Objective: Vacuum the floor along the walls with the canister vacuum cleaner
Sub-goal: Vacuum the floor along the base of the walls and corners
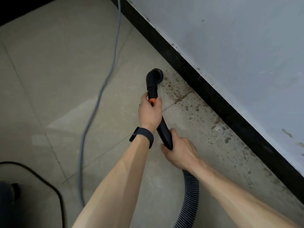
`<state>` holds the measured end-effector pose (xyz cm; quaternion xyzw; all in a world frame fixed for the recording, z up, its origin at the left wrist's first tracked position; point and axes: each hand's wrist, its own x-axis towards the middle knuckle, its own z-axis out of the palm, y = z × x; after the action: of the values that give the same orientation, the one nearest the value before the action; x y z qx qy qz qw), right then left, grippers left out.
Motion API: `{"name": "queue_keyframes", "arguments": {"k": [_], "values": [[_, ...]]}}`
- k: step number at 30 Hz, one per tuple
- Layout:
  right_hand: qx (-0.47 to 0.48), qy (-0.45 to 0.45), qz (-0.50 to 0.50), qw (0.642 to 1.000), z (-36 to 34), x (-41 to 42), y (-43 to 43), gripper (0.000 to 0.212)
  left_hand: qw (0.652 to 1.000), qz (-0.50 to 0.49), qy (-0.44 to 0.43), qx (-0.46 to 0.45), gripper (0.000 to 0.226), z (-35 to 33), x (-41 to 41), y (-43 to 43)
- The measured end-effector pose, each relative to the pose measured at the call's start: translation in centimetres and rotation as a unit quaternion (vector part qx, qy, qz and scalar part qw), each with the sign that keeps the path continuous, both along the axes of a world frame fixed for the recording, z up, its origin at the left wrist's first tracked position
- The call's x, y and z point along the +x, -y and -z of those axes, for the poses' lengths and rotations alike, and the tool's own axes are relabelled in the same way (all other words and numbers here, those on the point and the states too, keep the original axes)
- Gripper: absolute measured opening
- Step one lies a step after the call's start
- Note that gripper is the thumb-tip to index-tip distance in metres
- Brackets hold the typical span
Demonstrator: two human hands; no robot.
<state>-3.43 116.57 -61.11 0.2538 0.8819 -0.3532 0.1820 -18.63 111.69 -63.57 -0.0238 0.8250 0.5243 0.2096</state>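
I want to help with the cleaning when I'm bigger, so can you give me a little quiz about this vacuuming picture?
1. True or false: the left hand grips the black plastic vacuum tube closer to the round black nozzle than the right hand does.
2. Pick one: what colour is the plastic collar ring on the tube by the left thumb? A orange, B green, C blue.
3. Fill in: the ribbed black hose comes out from under the ____ arm.

Key: 1 true; 2 A; 3 right.
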Motion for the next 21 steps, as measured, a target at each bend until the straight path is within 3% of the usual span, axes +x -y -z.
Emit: {"name": "queue_keyframes", "arguments": {"k": [6,9,11,21], "values": [[0.011,0.011,0.006,1.0,-0.1,-0.3,-1.6,0.029,0.999,0.031,-0.018,-0.005,0.054,-0.2,0.0,-1.5],[0.031,0.02,-0.009,0.999,-0.3,-0.5,-2.5,0.028,0.999,0.04,-0.029,-0.003,0.019,-0.4,-0.2,-2.2],[0.04,0.025,-0.018,0.999,-0.5,-0.8,-3.1,0.028,0.999,0.037,-0.03,0.004,0.007,-0.3,-0.4,-2.6],[0.05,0.043,-0.036,0.997,-1.7,-3.5,-5.6,0.028,0.998,0.048,-0.022,-0.032,0.032,-0.3,-3.2,-5.5]]}}
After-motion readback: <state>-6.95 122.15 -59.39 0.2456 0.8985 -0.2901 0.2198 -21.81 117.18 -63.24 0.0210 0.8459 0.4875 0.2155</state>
